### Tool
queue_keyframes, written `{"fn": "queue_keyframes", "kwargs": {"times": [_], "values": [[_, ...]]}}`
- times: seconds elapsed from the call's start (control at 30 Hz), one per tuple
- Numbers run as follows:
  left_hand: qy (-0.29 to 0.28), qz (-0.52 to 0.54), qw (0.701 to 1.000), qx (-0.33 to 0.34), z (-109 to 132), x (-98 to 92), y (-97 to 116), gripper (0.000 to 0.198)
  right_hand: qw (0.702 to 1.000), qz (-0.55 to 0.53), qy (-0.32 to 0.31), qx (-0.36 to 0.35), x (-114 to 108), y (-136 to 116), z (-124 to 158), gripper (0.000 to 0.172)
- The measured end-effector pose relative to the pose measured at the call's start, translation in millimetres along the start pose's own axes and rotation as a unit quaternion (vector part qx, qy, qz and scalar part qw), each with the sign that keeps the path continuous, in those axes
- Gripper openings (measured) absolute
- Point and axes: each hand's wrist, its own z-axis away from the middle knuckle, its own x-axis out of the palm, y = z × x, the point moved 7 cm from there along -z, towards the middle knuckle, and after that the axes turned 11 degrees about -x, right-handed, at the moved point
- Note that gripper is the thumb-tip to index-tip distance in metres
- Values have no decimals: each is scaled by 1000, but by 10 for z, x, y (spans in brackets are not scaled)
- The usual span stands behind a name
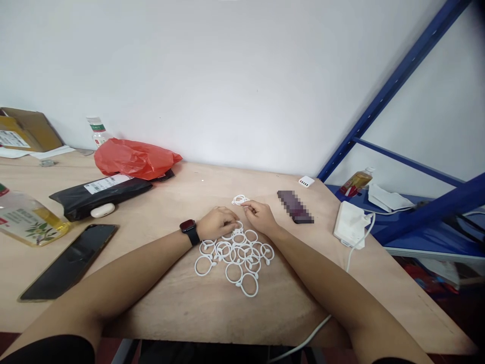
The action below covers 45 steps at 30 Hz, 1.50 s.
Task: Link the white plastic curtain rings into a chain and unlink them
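Observation:
Many thin white plastic rings, each with a small knob, lie in a loose, overlapping pile [244,251] on the wooden table. At the far-left edge of the pile is my left hand [217,223], fingers curled downward beside a ring; its fingertips are partly hidden. Just beyond the pile sits a small group of stacked white rings [239,199]. My right hand [260,216] is beside that group, its thumb and index finger closed together at the edge of a white ring. A dark smartwatch [188,227] is on my left wrist.
Left of the pile lie a phone [70,263], a bottle of yellow liquid [32,217], a black parcel [102,193] and a red plastic bag [134,157]. To the right are another phone [295,207], a white charger [350,224] with its cable, and a blue metal rack [394,83].

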Motion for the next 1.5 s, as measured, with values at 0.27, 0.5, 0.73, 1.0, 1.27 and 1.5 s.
{"fn": "queue_keyframes", "kwargs": {"times": [0.27, 0.5, 0.73, 1.0, 1.27, 1.5], "values": [[-3, -44, 999, -15, 4, 16, -28, 14, 999, -2, -23, -43, 20, -120, 4, 26], [-22, -84, 996, -28, 25, 35, -23, 36, 999, 2, -21, -47, 15, -106, 2, 24], [34, -59, 997, -39, -3, -1, -109, 40, 998, -11, -19, -63, 23, -121, 9, 24], [64, -37, 997, -33, -26, -78, -134, 29, 994, -61, -40, -83, -9, -156, 13, 27], [81, -31, 996, -32, -9, -130, -105, 32, 995, -65, -37, -61, 31, -101, 13, 25], [59, -44, 997, -37, -17, -98, -90, 35, 994, -52, -63, -68, 26, -156, 6, 14]]}}
